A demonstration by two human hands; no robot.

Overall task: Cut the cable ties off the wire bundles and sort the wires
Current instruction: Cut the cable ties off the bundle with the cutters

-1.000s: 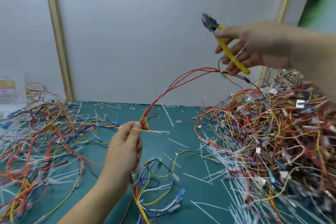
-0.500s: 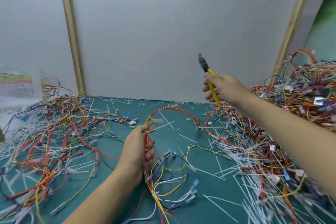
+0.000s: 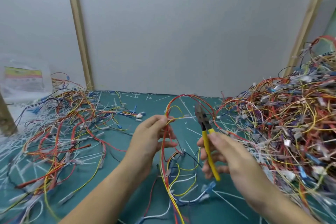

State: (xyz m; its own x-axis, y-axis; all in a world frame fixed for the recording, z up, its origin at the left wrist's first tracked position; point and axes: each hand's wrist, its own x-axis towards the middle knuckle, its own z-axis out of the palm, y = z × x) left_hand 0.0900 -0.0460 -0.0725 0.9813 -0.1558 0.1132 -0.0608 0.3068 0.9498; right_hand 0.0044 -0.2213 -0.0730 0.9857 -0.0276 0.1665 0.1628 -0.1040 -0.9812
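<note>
My left hand (image 3: 151, 136) pinches a bundle of red and yellow wires (image 3: 189, 98) that loops up over the green mat. A white cable tie (image 3: 183, 118) sticks out to the right from the pinch point. My right hand (image 3: 223, 152) grips yellow-handled cutters (image 3: 207, 136), their dark jaws pointing up and sitting just right of the tie's tail. More of the bundle, with blue and white wires, trails down between my forearms (image 3: 174, 183).
A tall heap of tied wire bundles (image 3: 283, 120) fills the right side. Loose wires and cut white ties (image 3: 60, 129) spread over the left of the green mat (image 3: 145, 100). A grey wall with wooden posts stands behind. A plastic bag (image 3: 23, 78) sits far left.
My right hand with the cutters has come down and left from near the heap to just beside the bundle. My left hand has shifted its grip up to the tied spot.
</note>
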